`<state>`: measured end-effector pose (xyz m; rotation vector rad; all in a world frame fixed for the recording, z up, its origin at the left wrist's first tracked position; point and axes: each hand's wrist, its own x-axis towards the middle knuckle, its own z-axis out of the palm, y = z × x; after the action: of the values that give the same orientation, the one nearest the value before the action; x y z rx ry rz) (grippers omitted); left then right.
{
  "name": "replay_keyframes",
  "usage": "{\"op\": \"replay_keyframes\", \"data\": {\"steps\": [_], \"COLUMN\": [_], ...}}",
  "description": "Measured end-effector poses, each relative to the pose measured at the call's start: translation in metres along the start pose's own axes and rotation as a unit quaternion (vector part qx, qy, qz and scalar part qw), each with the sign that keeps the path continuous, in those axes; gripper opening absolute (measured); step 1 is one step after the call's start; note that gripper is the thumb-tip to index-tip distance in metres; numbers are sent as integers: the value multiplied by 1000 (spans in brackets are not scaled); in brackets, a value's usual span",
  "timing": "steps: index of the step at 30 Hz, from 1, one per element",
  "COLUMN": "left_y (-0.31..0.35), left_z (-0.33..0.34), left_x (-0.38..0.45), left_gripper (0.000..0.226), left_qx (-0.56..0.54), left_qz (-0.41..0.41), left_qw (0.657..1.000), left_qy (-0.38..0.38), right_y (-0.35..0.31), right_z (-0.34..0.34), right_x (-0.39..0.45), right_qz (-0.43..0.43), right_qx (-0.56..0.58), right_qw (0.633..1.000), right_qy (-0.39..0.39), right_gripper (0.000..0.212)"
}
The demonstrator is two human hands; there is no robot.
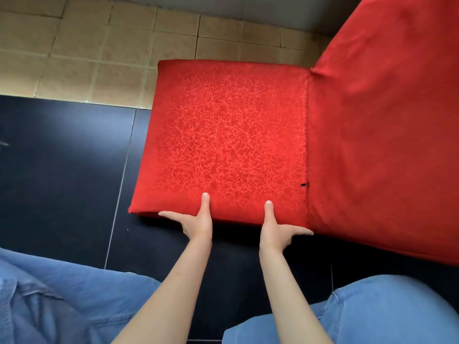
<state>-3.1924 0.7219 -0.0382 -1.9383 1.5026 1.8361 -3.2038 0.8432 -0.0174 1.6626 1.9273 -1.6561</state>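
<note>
**A:** So what are the hands actually doing here?

**B:** The left hand (198,224) is clamped on the near edge of the red cushion (236,135). Its thumb lies flat on top and one finger stretches out leftward along the edge. The right hand (275,232) mirrors it close to the near right corner, thumb on top and one finger pointing right. The other fingers on both hands go under the cushion, so I can't see them.

**A:** Is the cushion lifted or lying on the floor?

**B:** Honestly can't tell. There's a shadow under the near edge, but the underside is hidden. It's a squarish thing with a crinkly pattern, straight out in front of the person. Its right side touches a plainer red upholstered piece (385,132) that's cut off at the top and right, so it could be a sofa or a mattress, no idea. There's a small dark mark (303,184) at the seam between them, too tiny to make out.

**A:** And around it?

**B:** Dark glossy floor tiles (62,170) sit to the left and under the arms, with beige tiles (74,45) past the far edge. Legs in jeans (74,306) are on both sides at the bottom, cropped by the frame, with bare forearms between them.
</note>
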Motion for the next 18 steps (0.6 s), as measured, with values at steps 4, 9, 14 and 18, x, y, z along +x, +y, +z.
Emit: {"op": "replay_keyframes", "data": {"steps": [4, 9, 14, 18], "left_y": [-1, -8, -12, -10], "left_z": [12, 17, 18, 17], "left_x": [2, 5, 7, 9], "left_gripper": [128, 123, 120, 129], "left_qx": [-38, -39, -31, -39], "left_qz": [-1, 25, 43, 45], "left_qw": [999, 998, 997, 996], "left_qy": [27, 43, 55, 64], "right_y": [2, 10, 14, 6], "right_z": [4, 10, 16, 21], "right_x": [4, 6, 9, 5], "right_qz": [-2, -3, 15, 43], "right_qx": [20, 39, 40, 51], "right_qw": [1000, 999, 999, 998], "right_qy": [-3, 4, 9, 12], "right_gripper": [131, 129, 131, 144]}}
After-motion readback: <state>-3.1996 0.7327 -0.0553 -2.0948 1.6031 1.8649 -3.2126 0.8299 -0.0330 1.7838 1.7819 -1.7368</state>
